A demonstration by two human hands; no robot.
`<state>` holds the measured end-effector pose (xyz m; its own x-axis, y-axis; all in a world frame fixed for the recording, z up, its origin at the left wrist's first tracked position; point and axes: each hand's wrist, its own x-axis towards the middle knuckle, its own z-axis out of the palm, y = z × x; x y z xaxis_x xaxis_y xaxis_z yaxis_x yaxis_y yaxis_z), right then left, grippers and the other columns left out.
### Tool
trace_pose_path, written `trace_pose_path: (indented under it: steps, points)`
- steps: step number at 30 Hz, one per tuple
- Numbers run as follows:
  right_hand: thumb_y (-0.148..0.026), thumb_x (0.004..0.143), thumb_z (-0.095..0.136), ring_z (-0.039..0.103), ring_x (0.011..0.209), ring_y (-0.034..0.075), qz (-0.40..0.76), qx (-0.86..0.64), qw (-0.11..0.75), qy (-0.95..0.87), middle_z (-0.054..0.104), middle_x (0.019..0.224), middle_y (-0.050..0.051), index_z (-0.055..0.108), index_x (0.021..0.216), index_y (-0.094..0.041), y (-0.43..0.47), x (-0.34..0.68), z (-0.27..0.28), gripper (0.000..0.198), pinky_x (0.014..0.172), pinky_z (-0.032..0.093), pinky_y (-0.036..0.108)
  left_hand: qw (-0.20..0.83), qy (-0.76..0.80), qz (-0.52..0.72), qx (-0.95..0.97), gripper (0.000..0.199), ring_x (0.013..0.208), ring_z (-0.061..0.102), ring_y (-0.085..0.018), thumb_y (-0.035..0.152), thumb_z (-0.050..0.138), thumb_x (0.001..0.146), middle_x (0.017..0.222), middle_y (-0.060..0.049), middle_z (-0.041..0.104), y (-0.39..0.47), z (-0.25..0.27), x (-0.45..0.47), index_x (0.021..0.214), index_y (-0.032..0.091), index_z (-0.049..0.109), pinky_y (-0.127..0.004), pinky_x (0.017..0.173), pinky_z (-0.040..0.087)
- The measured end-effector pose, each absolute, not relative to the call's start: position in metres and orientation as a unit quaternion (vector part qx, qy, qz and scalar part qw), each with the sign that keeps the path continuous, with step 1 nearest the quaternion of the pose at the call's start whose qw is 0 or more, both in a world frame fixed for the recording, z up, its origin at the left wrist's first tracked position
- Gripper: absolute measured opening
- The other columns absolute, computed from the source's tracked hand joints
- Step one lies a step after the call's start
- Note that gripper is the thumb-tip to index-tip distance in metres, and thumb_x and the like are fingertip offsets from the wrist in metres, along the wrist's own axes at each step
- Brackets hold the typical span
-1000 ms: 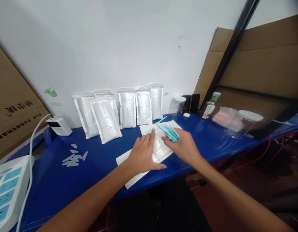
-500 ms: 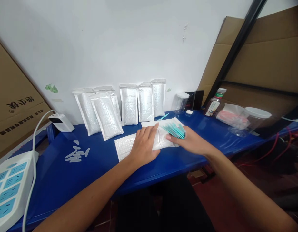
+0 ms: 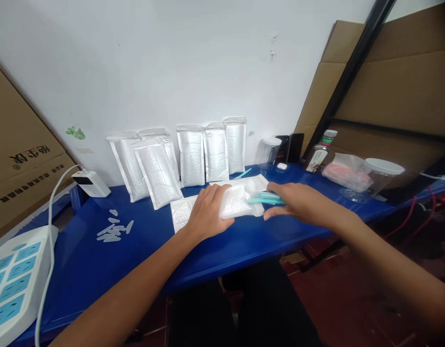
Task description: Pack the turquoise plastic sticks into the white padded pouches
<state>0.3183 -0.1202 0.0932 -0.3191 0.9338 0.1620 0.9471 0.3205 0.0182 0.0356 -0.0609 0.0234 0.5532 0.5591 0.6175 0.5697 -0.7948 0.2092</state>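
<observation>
Bundle of slim teal plastic-looking sticks (image 3: 264, 198) pinched in the right hand (image 3: 296, 200), tips against the right end of a white padded bubble mailer (image 3: 235, 201) over the blue tabletop (image 3: 146, 255); left hand (image 3: 207, 208) grips the mailer. We judge sticks light, stiff, prone to sliding apart: hold mid-bundle; mailer soft, take its sides. Characters on brown cardboard box (image 3: 25, 130), bottle label (image 3: 316, 161): we can't read either.
</observation>
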Motion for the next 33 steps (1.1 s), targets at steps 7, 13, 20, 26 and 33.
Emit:
trace_pose_path:
  steps: [7,13,20,26,33]
  points:
    - [-0.081,0.098,0.038,0.065,0.066,0.025,-0.206,-0.569,0.011,-0.796,0.074,0.089,0.013,0.059,0.11,-0.019,-0.12,0.319,0.099,0.067,0.057,0.027,0.03,-0.055,-0.31,-0.374,-0.872,0.076,0.116,0.059,-0.033,0.028,0.077,0.075,0.128,-0.01,0.061,-0.058,0.023,0.034,0.143,0.025,0.044,-0.049,0.097,0.05]
    - [-0.077,0.103,0.031,0.063,0.066,0.023,-0.243,-0.505,0.005,-0.828,0.071,0.093,0.014,0.062,0.111,-0.016,-0.124,0.301,0.101,0.069,0.054,0.021,0.032,-0.065,-0.294,-0.366,-0.881,0.076,0.116,0.059,-0.035,0.028,0.078,0.074,0.128,-0.01,0.062,-0.061,0.023,0.034,0.142,0.025,0.045,-0.051,0.1,0.05]
    - [-0.081,0.101,0.025,0.06,0.063,0.021,-0.246,-0.457,-0.013,-0.855,0.07,0.088,0.014,0.063,0.113,-0.014,-0.117,0.272,0.109,0.078,0.056,0.018,0.031,-0.089,-0.278,-0.379,-0.878,0.075,0.118,0.059,-0.035,0.027,0.079,0.073,0.127,-0.01,0.062,-0.064,0.024,0.035,0.14,0.025,0.046,-0.051,0.102,0.05]
    - [-0.074,0.106,0.019,0.059,0.061,0.02,-0.282,-0.436,-0.024,-0.854,0.069,0.084,0.011,0.064,0.111,-0.016,-0.107,0.295,0.116,0.073,0.057,0.016,0.031,-0.1,-0.291,-0.416,-0.856,0.074,0.12,0.06,-0.034,0.024,0.076,0.073,0.132,-0.01,0.061,-0.058,0.024,0.031,0.14,0.025,0.046,-0.05,0.102,0.05]
    - [-0.081,0.101,0.014,0.058,0.058,0.021,-0.332,-0.431,-0.031,-0.839,0.066,0.075,0.013,0.066,0.102,-0.013,-0.119,0.276,0.112,0.086,0.056,0.015,0.033,-0.109,-0.273,-0.404,-0.866,0.072,0.115,0.061,-0.034,0.029,0.079,0.075,0.124,-0.01,0.062,-0.067,0.021,0.039,0.14,0.025,0.048,-0.051,0.1,0.051]
